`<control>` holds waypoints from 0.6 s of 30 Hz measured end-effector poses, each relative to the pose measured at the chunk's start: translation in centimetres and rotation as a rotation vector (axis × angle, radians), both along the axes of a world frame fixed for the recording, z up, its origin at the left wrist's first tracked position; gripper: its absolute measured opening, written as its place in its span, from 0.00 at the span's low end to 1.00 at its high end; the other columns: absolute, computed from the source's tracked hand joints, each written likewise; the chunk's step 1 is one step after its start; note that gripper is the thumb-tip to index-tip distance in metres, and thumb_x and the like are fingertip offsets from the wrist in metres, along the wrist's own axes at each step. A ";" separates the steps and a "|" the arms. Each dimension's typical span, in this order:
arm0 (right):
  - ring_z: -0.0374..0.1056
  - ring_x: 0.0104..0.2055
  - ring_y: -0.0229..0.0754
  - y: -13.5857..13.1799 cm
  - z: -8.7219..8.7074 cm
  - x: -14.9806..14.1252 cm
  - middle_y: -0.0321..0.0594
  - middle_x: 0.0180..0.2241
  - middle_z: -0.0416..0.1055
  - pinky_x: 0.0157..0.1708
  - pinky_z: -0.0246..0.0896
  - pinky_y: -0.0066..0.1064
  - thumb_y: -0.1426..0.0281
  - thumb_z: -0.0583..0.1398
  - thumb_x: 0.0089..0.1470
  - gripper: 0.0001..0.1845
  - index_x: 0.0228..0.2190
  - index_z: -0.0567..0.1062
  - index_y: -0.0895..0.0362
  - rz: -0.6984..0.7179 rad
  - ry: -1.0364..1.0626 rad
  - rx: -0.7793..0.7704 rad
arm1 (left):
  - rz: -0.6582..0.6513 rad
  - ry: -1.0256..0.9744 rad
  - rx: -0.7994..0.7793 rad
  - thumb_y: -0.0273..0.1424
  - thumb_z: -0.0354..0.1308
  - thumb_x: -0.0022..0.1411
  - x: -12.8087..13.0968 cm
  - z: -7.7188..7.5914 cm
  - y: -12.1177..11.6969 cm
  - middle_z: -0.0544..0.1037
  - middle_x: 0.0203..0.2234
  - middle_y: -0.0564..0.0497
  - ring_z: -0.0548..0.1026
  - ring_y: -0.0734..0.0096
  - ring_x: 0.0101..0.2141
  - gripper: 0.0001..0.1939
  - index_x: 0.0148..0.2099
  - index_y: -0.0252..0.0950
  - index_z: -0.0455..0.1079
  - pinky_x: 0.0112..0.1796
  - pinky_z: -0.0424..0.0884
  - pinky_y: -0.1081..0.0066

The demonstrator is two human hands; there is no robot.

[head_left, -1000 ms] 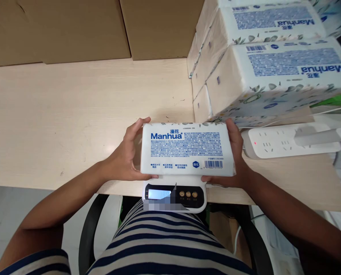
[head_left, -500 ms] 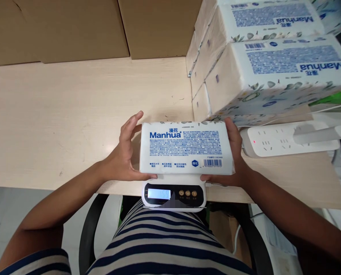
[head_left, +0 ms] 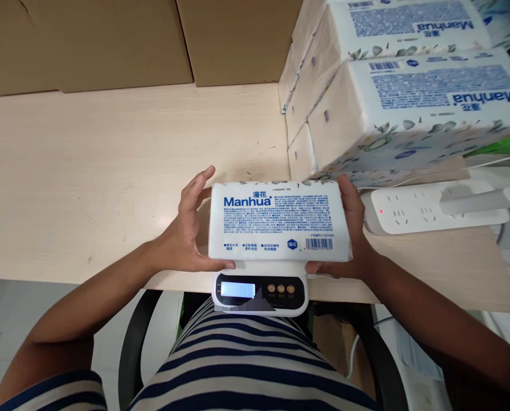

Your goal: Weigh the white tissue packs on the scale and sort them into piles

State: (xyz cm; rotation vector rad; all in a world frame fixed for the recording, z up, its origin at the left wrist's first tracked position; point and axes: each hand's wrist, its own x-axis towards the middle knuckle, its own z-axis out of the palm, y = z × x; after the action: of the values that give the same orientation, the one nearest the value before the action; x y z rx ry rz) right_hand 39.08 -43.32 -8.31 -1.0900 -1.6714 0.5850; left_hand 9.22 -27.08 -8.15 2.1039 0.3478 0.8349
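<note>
A white tissue pack with blue Manhua print lies label side up over a white digital scale, hiding most of its platform. My left hand is around the pack's left end, thumb along the front lower edge, index finger stretched upward and off the pack. At the right end, my right hand wraps the side with its thumb at the front edge. Fingers behind and below the pack are partly hidden. The scale's lit display faces me; its digits are too faint to read.
Stacked tissue packs stand at the back right. A white power strip with a red light lies right of my right hand. Cardboard boxes line the back of the wooden table. Chair arms flank my striped shirt.
My right thumb has slid slightly to the right along the pack's front edge. The faint digits on the display look different. The pack and my left hand stay almost in place.
</note>
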 end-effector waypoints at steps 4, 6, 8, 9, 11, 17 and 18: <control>0.63 0.71 0.57 0.0 0.0 0.0 0.41 0.72 0.58 0.72 0.61 0.53 0.45 0.76 0.45 0.73 0.77 0.39 0.37 -0.008 -0.015 0.012 | -0.015 0.032 0.000 0.60 0.80 0.37 -0.1 0.0 0.2 0.46 0.78 0.45 0.52 0.26 0.74 0.76 0.79 0.62 0.38 0.64 0.66 0.29; 0.62 0.72 0.57 0.0 -0.1 0.1 0.41 0.72 0.57 0.72 0.61 0.54 0.45 0.76 0.44 0.74 0.77 0.39 0.37 -0.016 -0.021 0.027 | -0.020 0.036 0.010 0.60 0.79 0.38 -0.1 0.1 0.3 0.46 0.78 0.45 0.52 0.26 0.74 0.75 0.79 0.62 0.37 0.64 0.66 0.29; 0.62 0.72 0.58 0.0 -0.2 0.2 0.41 0.72 0.56 0.72 0.61 0.54 0.46 0.77 0.43 0.75 0.77 0.40 0.37 -0.013 -0.020 0.033 | -0.022 0.036 0.027 0.61 0.79 0.39 -0.1 0.1 0.4 0.46 0.78 0.45 0.53 0.27 0.74 0.75 0.79 0.62 0.36 0.64 0.67 0.29; 0.62 0.72 0.57 0.0 -0.2 0.2 0.41 0.72 0.57 0.72 0.62 0.54 0.46 0.77 0.43 0.75 0.77 0.40 0.37 -0.007 -0.017 0.037 | -0.028 0.032 0.039 0.61 0.78 0.40 -0.1 0.1 0.4 0.46 0.78 0.45 0.53 0.28 0.74 0.74 0.79 0.62 0.36 0.65 0.66 0.29; 0.62 0.72 0.56 0.0 -0.3 0.2 0.40 0.72 0.57 0.72 0.62 0.52 0.47 0.78 0.43 0.75 0.77 0.40 0.37 0.000 -0.004 0.039 | -0.045 0.013 0.066 0.61 0.78 0.41 -0.1 0.1 0.3 0.46 0.78 0.45 0.52 0.28 0.75 0.74 0.79 0.62 0.35 0.65 0.66 0.29; 0.61 0.72 0.56 0.1 -0.1 0.2 0.37 0.74 0.55 0.72 0.60 0.53 0.44 0.76 0.44 0.73 0.76 0.39 0.35 0.001 -0.017 0.022 | -0.053 0.002 0.086 0.63 0.77 0.41 0.1 0.2 0.2 0.44 0.78 0.46 0.51 0.28 0.75 0.75 0.79 0.64 0.33 0.65 0.65 0.29; 0.61 0.73 0.56 0.1 -0.1 0.3 0.37 0.74 0.54 0.73 0.60 0.52 0.44 0.76 0.45 0.72 0.76 0.39 0.35 0.004 -0.018 0.019 | -0.073 0.015 0.089 0.64 0.77 0.40 0.1 0.3 0.2 0.43 0.78 0.46 0.50 0.28 0.75 0.76 0.79 0.65 0.31 0.65 0.66 0.29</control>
State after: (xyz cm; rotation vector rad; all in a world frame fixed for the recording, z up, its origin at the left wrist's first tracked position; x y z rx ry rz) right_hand 39.34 -43.26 -8.42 -1.0816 -1.6920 0.5620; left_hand 9.31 -26.89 -7.88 2.1921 0.2441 0.8057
